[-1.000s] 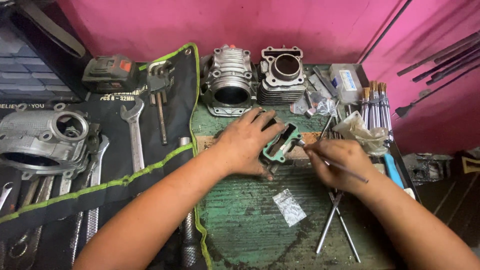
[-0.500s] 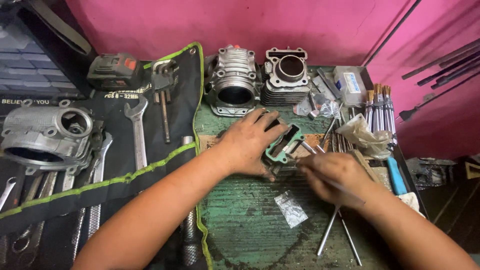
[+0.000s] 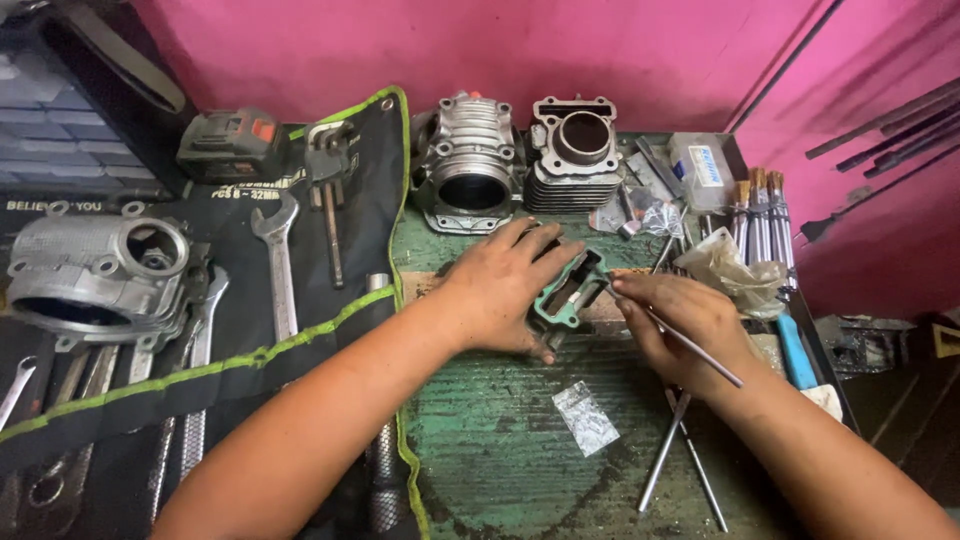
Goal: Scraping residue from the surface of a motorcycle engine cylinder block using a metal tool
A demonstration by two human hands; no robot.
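My left hand lies flat on a green gasket, pressing it down on the worn green bench top. My right hand pinches a thin metal rod like a pencil, its tip at the gasket's right edge. Two more long thin rods lie crossed on the bench below my right wrist. A small clear plastic bag rests just in front of my hands.
Two finned engine cylinders stand at the back. A black tool roll with wrenches and an engine head fills the left. Brushes, a small box and crumpled plastic crowd the right edge.
My right hand has slid a little down and right, still holding the rod at the gasket. The view has tilted slightly. My left hand stays on the gasket.
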